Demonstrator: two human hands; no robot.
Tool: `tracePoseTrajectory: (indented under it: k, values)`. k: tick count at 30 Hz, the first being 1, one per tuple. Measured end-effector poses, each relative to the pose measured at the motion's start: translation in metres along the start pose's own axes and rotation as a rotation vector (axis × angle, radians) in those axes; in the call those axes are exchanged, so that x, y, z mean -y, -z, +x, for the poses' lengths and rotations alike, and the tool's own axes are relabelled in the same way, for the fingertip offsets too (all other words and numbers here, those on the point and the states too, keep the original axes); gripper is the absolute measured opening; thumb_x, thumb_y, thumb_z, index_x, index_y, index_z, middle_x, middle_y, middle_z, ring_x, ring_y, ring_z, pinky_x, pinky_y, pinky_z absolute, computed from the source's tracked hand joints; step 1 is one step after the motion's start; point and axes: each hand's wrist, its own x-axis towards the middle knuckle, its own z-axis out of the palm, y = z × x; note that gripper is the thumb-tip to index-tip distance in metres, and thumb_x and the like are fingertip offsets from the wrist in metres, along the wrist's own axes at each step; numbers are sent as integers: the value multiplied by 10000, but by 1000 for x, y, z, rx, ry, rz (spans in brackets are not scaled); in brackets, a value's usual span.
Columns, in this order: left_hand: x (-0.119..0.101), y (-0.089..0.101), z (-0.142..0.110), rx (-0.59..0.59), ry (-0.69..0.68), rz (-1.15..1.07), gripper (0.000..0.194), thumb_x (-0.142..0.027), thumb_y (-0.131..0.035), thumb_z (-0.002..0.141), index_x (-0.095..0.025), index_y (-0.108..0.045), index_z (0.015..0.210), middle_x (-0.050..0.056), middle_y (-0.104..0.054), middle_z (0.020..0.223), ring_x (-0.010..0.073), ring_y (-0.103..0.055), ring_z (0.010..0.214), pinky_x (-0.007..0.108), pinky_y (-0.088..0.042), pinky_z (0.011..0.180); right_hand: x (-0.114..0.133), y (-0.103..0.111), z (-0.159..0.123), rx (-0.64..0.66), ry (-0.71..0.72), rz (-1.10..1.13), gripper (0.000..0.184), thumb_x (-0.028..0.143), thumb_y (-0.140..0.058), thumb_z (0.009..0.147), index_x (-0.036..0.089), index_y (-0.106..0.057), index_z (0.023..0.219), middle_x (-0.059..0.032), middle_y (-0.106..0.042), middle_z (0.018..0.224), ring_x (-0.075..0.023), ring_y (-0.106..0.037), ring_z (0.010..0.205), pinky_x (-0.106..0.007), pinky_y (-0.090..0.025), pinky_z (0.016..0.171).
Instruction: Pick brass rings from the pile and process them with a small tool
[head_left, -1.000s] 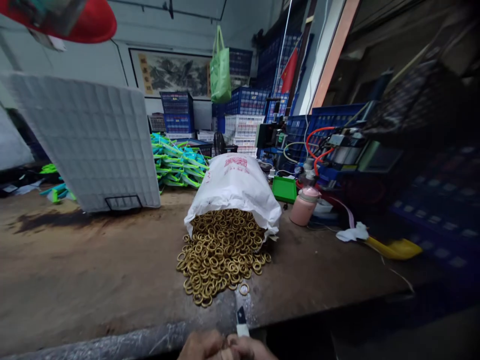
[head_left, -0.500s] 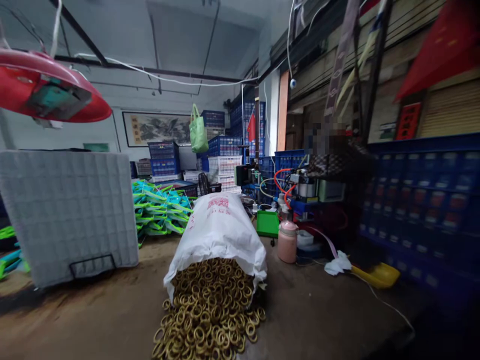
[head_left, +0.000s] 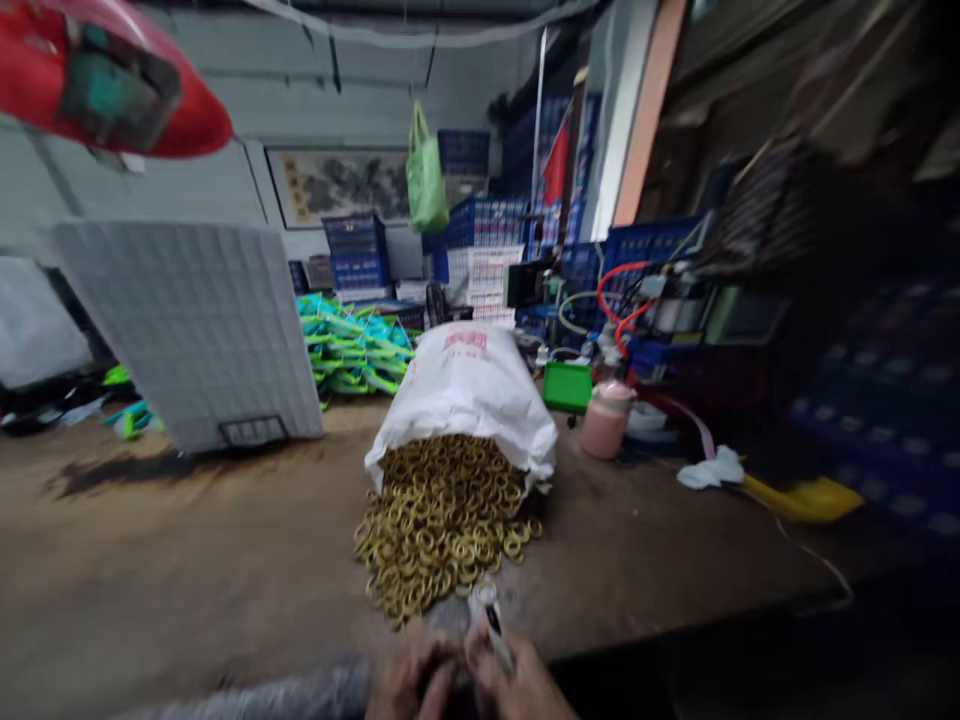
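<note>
The sack (head_left: 480,385) lay already open on the bench (head_left: 247,560), rings (head_left: 431,545) spilled out near, many left inside. Nearer, the right hand's (head_left: 521,685) fingers clamped a knife (head_left: 500,648); the left hand (head_left: 409,670) curled beside it, its grip unclear.

The left hand (head_left: 409,672) and right hand (head_left: 517,682), both bare and blurred, are close together at the near edge of a brown worktable (head_left: 247,560). The right holds a small knife-like tool (head_left: 501,650). Just beyond, brass-coloured rings (head_left: 431,545) spill from a white sack (head_left: 469,395) lying open-mouthed. Right of the sack are a green tray (head_left: 568,386) and pink container (head_left: 606,422); to its left stands a grey padded panel (head_left: 199,330), a red lamp (head_left: 196,118) hanging above.
</note>
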Motion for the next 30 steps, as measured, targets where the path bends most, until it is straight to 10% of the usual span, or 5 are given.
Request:
tracePoseTrajectory:
  k: [3, 16, 30]
  values:
    - [-1, -14, -7, -134, 21, 118, 166, -247, -499, 785, -215, -644, 712, 38, -596, 680, 175, -539, 672, 295, -416, 656, -13, -11, -1, -275, 186, -207, 256, 411, -578, 694, 183, -488, 620, 53, -452, 487, -83, -417, 493, -220, -356, 541]
    - [-6, -20, -7, -48, 537, -496, 317, -476, -547, 713, -175, -458, 764, -40, -542, 574, 61, -451, 378, 163, -326, 360, -7, -11, 11, -274, 330, -396, 186, 317, -486, 761, 184, -499, 631, 56, -429, 541, -87, -375, 543, -217, -303, 547]
    - [-7, -20, -11, -77, 629, -955, 292, -386, -650, 672, -138, -502, 719, -33, -513, 582, 30, -402, 400, 160, -307, 392, -6, -10, 12, -128, 285, -270, 312, 427, -447, 806, 174, -513, 636, 50, -445, 505, -79, -407, 488, -209, -333, 520]
